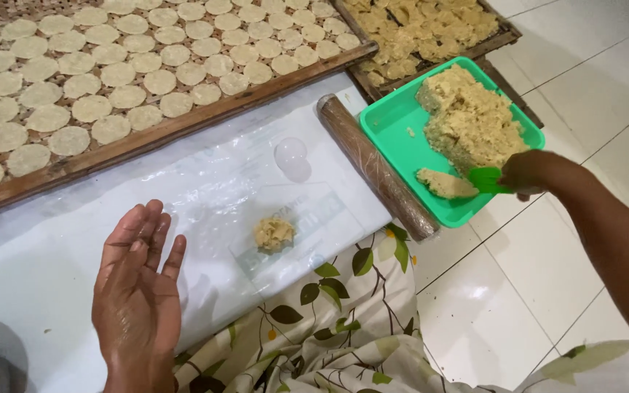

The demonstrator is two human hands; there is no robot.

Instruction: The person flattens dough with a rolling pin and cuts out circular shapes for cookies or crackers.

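Observation:
My left hand (pixel 138 280) hovers open, palm up, over the white plastic-covered board (pixel 52 240). A small yellowish dough lump (pixel 274 233) lies on a clear plastic sheet (pixel 307 218) to its right. My right hand (pixel 529 173) grips a green scoop (pixel 488 180) at the edge of a green tray (pixel 394 135). The scoop touches a small dough portion (pixel 445 184). A large block of crumbly dough (pixel 467 116) fills the tray's far side.
A brown rolling pin wrapped in plastic (pixel 376 166) lies between board and tray. A woven drying rack (pixel 147 142) holds several flat round dough discs (pixel 111 73). Another rack (pixel 500 36) holds yellow pieces. Leaf-patterned cloth (pixel 343 320) covers my lap. White floor tiles (pixel 496 306) lie at right.

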